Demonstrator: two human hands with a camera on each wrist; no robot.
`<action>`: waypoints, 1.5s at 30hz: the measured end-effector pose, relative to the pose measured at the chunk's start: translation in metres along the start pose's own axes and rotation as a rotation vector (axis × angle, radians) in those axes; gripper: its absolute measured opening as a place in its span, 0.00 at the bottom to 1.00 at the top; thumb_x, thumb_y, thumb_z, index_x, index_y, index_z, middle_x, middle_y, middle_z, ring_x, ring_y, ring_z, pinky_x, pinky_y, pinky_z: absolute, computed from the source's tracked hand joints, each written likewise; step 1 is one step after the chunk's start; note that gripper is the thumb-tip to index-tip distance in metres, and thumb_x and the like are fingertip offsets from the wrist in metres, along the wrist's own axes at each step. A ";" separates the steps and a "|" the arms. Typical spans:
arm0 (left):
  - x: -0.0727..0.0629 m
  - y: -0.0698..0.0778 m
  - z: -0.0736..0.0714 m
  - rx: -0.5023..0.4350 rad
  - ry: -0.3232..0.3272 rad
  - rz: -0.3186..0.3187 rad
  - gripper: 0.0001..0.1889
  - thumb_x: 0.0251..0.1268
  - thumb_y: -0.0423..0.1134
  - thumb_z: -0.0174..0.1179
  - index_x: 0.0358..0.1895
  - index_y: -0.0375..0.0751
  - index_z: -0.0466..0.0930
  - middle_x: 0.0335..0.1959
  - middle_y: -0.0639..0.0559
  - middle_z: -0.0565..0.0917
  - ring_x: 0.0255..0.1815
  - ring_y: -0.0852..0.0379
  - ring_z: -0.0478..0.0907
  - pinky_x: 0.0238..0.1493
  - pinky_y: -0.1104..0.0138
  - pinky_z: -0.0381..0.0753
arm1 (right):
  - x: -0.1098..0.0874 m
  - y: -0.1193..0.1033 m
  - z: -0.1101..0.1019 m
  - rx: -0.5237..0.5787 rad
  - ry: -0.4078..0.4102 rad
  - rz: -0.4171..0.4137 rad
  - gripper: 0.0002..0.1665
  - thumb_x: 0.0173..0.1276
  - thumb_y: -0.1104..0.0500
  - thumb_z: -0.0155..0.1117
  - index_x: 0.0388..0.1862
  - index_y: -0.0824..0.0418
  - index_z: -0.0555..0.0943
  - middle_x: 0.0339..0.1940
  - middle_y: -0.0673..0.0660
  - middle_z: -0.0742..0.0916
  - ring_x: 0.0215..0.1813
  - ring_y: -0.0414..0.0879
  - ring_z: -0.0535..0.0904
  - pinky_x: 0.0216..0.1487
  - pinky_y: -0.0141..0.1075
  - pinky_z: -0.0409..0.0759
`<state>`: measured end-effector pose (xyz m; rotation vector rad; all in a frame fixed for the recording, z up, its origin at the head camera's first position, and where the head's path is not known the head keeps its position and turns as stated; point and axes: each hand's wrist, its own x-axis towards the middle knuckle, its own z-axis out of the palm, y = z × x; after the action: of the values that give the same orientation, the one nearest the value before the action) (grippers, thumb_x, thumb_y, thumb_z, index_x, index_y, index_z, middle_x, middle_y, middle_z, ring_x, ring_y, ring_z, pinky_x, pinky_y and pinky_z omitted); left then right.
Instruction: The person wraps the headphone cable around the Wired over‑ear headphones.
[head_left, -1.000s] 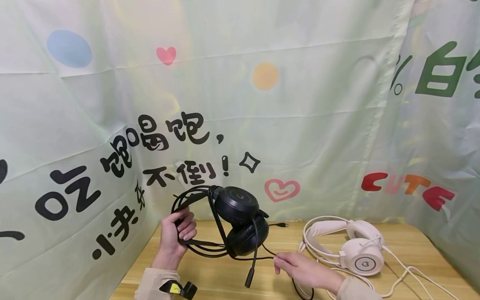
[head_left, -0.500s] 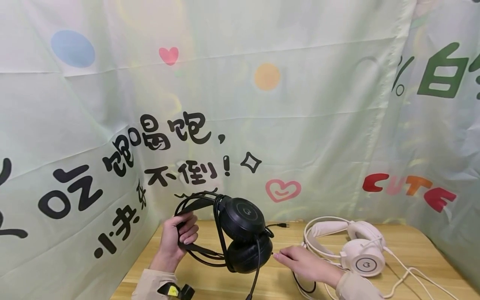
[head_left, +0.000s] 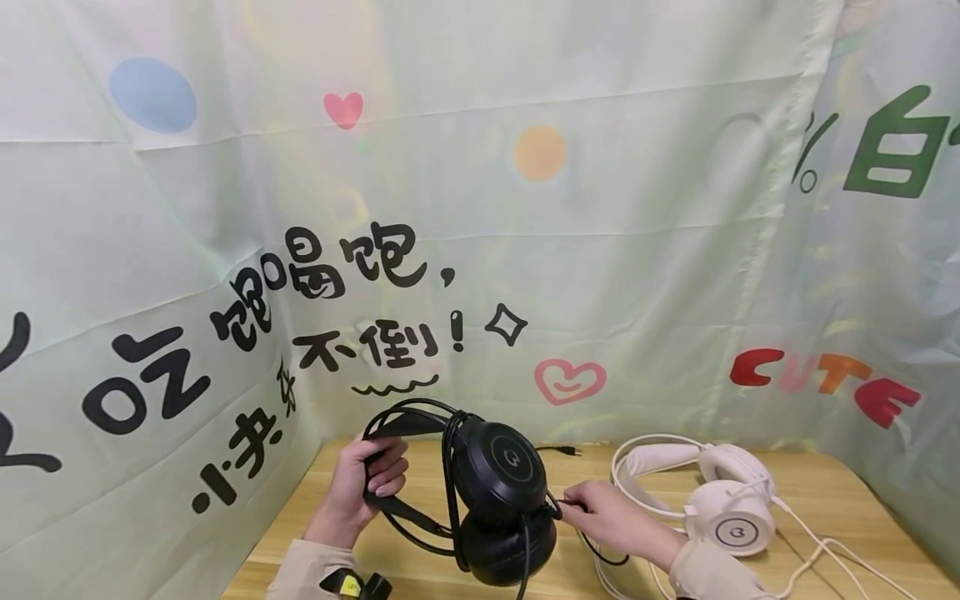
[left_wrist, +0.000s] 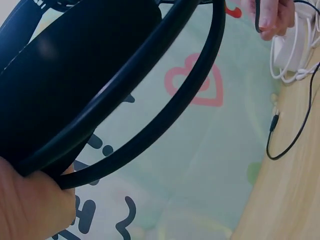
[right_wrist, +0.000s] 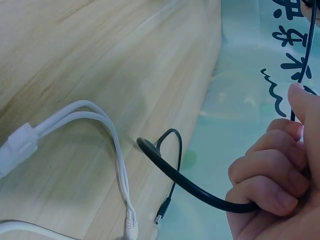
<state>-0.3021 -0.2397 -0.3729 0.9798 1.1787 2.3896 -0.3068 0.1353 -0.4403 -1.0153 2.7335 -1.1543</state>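
In the head view, my left hand (head_left: 367, 483) grips the headband of a black headset (head_left: 506, 467) and holds it above the table, earcups to the right. Turns of black cable are wound along the headband, also seen close up as loops of cable (left_wrist: 145, 140) in the left wrist view. My right hand (head_left: 618, 521), beside the lower earcup, holds the black cable; its fingers curl round the cable (right_wrist: 195, 192) in the right wrist view. The boom microphone hangs from the lower earcup, its tip out of frame. A black plug (head_left: 568, 451) lies at the table's back.
A white headset (head_left: 731, 517) with white cables (head_left: 817, 546) lies on the wooden table (head_left: 825, 483), just right of my right hand. A printed cloth (head_left: 637, 292) hangs behind and at both sides of the table.
The black headset has come lower and slightly right, its outer earcup face turning more towards the camera. The cable stretch between right hand and headset has shortened, with the hand now close to the earcups.
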 end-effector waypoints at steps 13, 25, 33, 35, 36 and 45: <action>0.002 -0.003 0.004 0.050 -0.054 -0.064 0.17 0.81 0.30 0.41 0.37 0.48 0.79 0.17 0.53 0.46 0.14 0.58 0.38 0.16 0.69 0.38 | 0.004 -0.009 -0.006 -0.135 0.098 0.095 0.30 0.70 0.44 0.73 0.18 0.49 0.64 0.16 0.38 0.63 0.20 0.30 0.58 0.27 0.27 0.61; 0.007 -0.007 0.004 0.075 -0.152 -0.098 0.21 0.80 0.28 0.39 0.38 0.48 0.83 0.17 0.53 0.49 0.13 0.59 0.40 0.14 0.67 0.38 | 0.013 -0.013 -0.011 -0.128 0.126 0.101 0.29 0.62 0.49 0.78 0.18 0.48 0.64 0.16 0.38 0.64 0.21 0.31 0.60 0.33 0.28 0.67; 0.009 -0.008 0.006 0.132 -0.142 -0.119 0.20 0.78 0.27 0.39 0.34 0.49 0.80 0.16 0.53 0.48 0.12 0.59 0.40 0.13 0.66 0.38 | 0.016 -0.014 -0.013 -0.148 0.138 0.093 0.28 0.61 0.51 0.78 0.17 0.48 0.64 0.16 0.38 0.64 0.21 0.31 0.60 0.31 0.28 0.66; 0.009 -0.008 0.006 0.152 -0.133 -0.125 0.19 0.78 0.28 0.40 0.33 0.49 0.79 0.15 0.53 0.49 0.12 0.59 0.41 0.14 0.66 0.38 | 0.017 -0.014 -0.014 -0.155 0.142 0.088 0.29 0.62 0.50 0.78 0.17 0.48 0.65 0.16 0.38 0.64 0.21 0.31 0.61 0.31 0.28 0.66; 0.009 -0.008 0.007 0.162 -0.133 -0.125 0.19 0.78 0.27 0.40 0.33 0.48 0.79 0.15 0.53 0.49 0.12 0.60 0.41 0.13 0.66 0.38 | 0.017 -0.014 -0.014 -0.159 0.146 0.085 0.29 0.62 0.49 0.78 0.17 0.48 0.65 0.16 0.38 0.65 0.21 0.30 0.61 0.31 0.27 0.66; 0.009 -0.009 0.007 0.219 -0.080 -0.155 0.17 0.76 0.28 0.44 0.33 0.49 0.79 0.14 0.55 0.50 0.13 0.59 0.41 0.15 0.64 0.38 | 0.021 -0.019 -0.018 -0.177 0.150 0.099 0.30 0.63 0.45 0.80 0.17 0.48 0.66 0.16 0.38 0.66 0.21 0.31 0.63 0.32 0.28 0.68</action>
<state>-0.3043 -0.2251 -0.3725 0.9985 1.4532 2.1157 -0.3169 0.1252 -0.4105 -0.8270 3.0108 -1.0294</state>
